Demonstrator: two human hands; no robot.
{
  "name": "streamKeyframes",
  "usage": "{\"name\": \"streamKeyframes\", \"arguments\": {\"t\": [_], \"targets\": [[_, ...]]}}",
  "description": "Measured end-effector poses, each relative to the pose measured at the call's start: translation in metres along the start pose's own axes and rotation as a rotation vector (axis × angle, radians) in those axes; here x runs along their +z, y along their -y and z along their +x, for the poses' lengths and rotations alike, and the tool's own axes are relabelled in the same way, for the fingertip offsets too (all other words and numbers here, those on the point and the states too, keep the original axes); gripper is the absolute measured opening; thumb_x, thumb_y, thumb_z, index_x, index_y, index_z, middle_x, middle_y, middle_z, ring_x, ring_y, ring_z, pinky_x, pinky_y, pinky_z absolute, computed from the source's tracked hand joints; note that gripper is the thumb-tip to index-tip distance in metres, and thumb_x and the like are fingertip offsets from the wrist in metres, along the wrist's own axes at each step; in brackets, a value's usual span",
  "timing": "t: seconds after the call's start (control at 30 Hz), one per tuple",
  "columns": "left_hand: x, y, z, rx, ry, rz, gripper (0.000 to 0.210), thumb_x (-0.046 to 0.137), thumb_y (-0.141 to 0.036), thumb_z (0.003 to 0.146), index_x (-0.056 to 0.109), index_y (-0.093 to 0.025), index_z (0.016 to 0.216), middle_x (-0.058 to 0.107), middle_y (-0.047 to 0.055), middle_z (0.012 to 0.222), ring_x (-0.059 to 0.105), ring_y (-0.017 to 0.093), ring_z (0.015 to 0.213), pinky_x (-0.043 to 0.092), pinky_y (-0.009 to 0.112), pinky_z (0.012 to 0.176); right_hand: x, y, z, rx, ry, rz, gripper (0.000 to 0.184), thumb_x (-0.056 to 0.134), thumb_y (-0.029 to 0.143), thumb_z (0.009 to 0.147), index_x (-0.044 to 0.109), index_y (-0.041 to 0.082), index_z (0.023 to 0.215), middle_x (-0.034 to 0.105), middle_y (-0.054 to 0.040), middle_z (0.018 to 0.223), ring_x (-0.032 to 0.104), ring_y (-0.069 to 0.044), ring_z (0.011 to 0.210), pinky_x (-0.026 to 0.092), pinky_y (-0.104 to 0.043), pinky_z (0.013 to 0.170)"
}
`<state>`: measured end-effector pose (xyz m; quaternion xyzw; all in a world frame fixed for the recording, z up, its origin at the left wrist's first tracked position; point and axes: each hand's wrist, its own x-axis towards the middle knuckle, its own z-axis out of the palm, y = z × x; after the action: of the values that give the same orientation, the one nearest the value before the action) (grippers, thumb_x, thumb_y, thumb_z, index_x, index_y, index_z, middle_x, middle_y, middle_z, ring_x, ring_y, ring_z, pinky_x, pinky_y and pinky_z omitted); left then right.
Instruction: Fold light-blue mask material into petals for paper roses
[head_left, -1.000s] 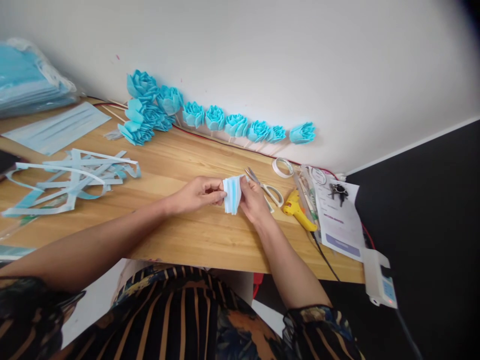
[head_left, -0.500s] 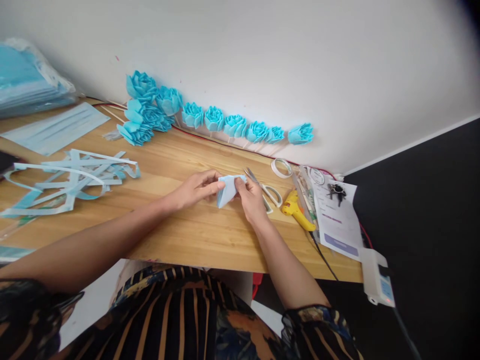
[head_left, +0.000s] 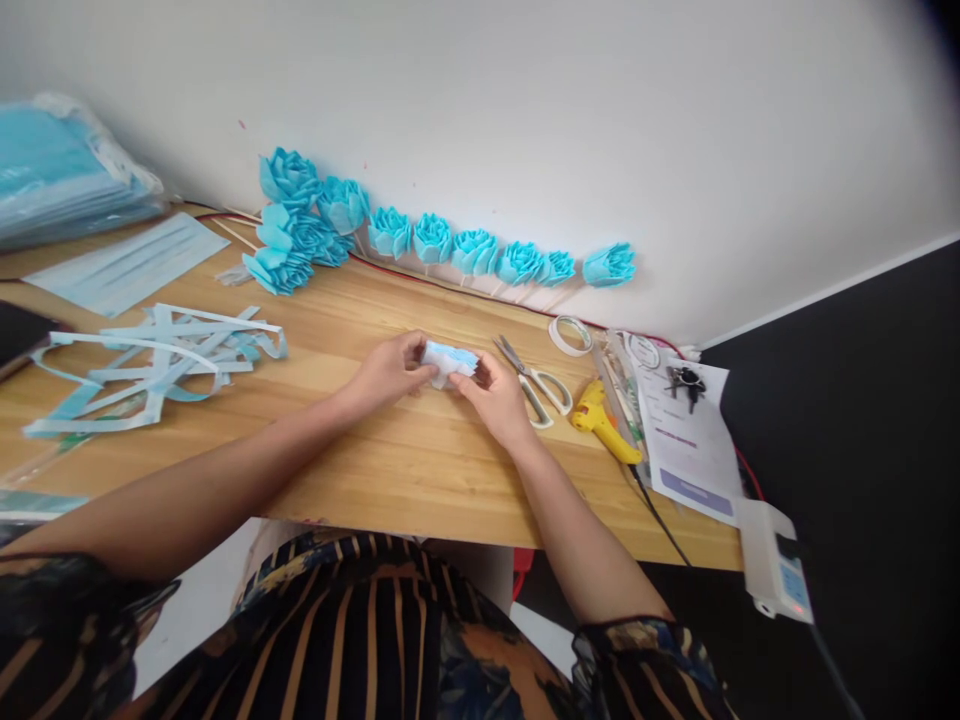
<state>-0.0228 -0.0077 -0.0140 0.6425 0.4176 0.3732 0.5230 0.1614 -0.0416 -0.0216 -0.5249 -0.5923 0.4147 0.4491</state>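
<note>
A small folded stack of light blue and white sheet material [head_left: 450,362] is held up between both hands over the wooden table. My left hand [head_left: 397,370] pinches its left end, thumb in front. My right hand [head_left: 491,392] grips the right end, with the thumb along the lower edge. Its layered blue edges face up. Just right of my right hand lie scissors [head_left: 534,380] with white handles, blades partly apart. A yellow glue gun [head_left: 604,425] rests farther right, its cord hanging off the front edge.
Blue handmade flowers [head_left: 432,238] on sticks line the wall. Cut strips [head_left: 161,360] lie in a heap at left, below a flat blue sheet [head_left: 131,262] and a plastic-wrapped stack [head_left: 71,180]. A tape roll [head_left: 570,336], paper [head_left: 686,430] and keys [head_left: 685,385] are at right.
The folded stack has been turned from upright to lying sideways, so its layered edges now show on top. Both hands have shifted their hold on it. The view has moved slightly.
</note>
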Motion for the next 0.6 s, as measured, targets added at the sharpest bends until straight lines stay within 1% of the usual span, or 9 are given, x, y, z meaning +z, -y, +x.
{"name": "streamKeyframes", "arguments": {"t": [0.1, 0.2, 0.33, 0.37, 0.43, 0.53, 0.6], "targets": [[-0.0002, 0.0049, 0.0031, 0.0, -0.001, 0.034, 0.023, 0.067, -0.032, 0.068, 0.051, -0.018, 0.077, 0.057, -0.002, 0.072, 0.055, 0.012, 0.063, 0.047, 0.024, 0.054, -0.0003, -0.0062, 0.0009, 0.021, 0.027, -0.034, 0.031, 0.07, 0.038, 0.077, 0.065, 0.025, 0.105, 0.069, 0.0, 0.09, 0.065, -0.017, 0.077, 0.055, -0.03, 0.07], [-0.0006, 0.0052, 0.0044, 0.027, -0.01, 0.018, 0.024, 0.069, -0.032, 0.068, 0.052, -0.018, 0.078, 0.059, -0.001, 0.073, 0.056, 0.013, 0.066, 0.046, 0.024, 0.059, -0.0008, -0.0068, 0.0005, -0.001, 0.014, -0.072, 0.033, 0.07, 0.038, 0.078, 0.065, 0.024, 0.108, 0.07, -0.001, 0.093, 0.064, -0.018, 0.083, 0.054, -0.03, 0.073], [0.0002, 0.0037, 0.0037, 0.007, -0.006, 0.011, 0.025, 0.073, -0.03, 0.066, 0.055, -0.017, 0.076, 0.061, -0.001, 0.072, 0.058, 0.015, 0.068, 0.046, 0.024, 0.058, -0.0008, -0.0026, -0.0001, -0.023, 0.015, -0.101, 0.033, 0.071, 0.037, 0.077, 0.066, 0.024, 0.107, 0.071, -0.002, 0.098, 0.065, -0.019, 0.089, 0.053, -0.031, 0.077], [0.0007, 0.0035, 0.0034, -0.002, -0.008, 0.007, 0.025, 0.074, -0.03, 0.065, 0.055, -0.017, 0.076, 0.062, -0.001, 0.072, 0.058, 0.015, 0.068, 0.046, 0.024, 0.058, -0.0007, -0.0015, -0.0002, -0.024, 0.015, -0.104, 0.031, 0.071, 0.036, 0.077, 0.066, 0.024, 0.105, 0.071, -0.0016, 0.096, 0.066, -0.019, 0.087, 0.052, -0.03, 0.076], [0.0017, 0.0032, 0.003, -0.027, -0.009, -0.035, 0.023, 0.074, -0.03, 0.066, 0.057, -0.017, 0.075, 0.062, -0.001, 0.071, 0.059, 0.015, 0.068, 0.047, 0.025, 0.059, -0.0006, 0.0002, -0.0004, -0.011, 0.007, -0.109, 0.024, 0.069, 0.036, 0.078, 0.066, 0.023, 0.098, 0.07, 0.0002, 0.086, 0.065, -0.017, 0.076, 0.051, -0.029, 0.07], [0.003, 0.002, 0.0028, -0.077, 0.018, -0.192, 0.024, 0.074, -0.032, 0.067, 0.06, -0.015, 0.078, 0.065, 0.0, 0.075, 0.061, 0.014, 0.07, 0.05, 0.026, 0.063, -0.0011, 0.0019, -0.0007, 0.01, -0.001, -0.102, 0.016, 0.067, 0.037, 0.08, 0.064, 0.023, 0.085, 0.065, 0.0026, 0.072, 0.061, -0.015, 0.061, 0.048, -0.028, 0.061], [0.0034, 0.0012, 0.0027, -0.108, 0.056, -0.32, 0.028, 0.075, -0.033, 0.067, 0.063, -0.014, 0.082, 0.068, 0.001, 0.08, 0.063, 0.014, 0.073, 0.053, 0.027, 0.066, -0.0017, 0.0025, -0.0007, 0.005, -0.005, -0.076, 0.017, 0.067, 0.039, 0.08, 0.062, 0.023, 0.08, 0.064, 0.0028, 0.069, 0.06, -0.015, 0.058, 0.047, -0.028, 0.059]]}}
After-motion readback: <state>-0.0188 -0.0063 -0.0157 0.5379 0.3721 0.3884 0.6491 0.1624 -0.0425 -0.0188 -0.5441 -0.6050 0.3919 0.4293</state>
